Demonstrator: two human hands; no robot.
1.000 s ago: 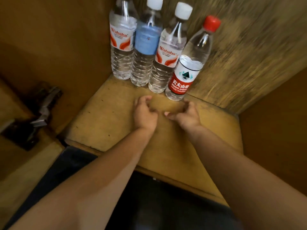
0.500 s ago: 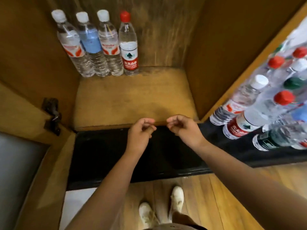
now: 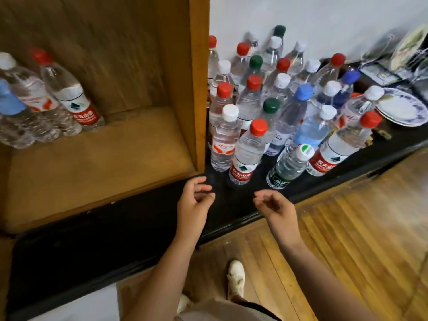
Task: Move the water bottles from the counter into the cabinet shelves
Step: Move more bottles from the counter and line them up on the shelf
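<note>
Water bottles (image 3: pixel 273 107) stand crowded on the black counter (image 3: pixel 231 205) to the right of the cabinet, while a short row already placed stands at the back left of the cabinet shelf (image 3: pixel 92 163). Both hands have withdrawn from the shelf interior to the counter's front edge, which indicates that one placement cycle is complete and the next pickup is pending. The left hand (image 3: pixel 193 200) and right hand (image 3: pixel 275 207) hover empty, fingers loosely curled, near the front red-capped bottle (image 3: pixel 246 154).

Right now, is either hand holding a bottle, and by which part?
Nothing is held. The left hand and right hand hang loosely curled and empty over the black counter.
</note>
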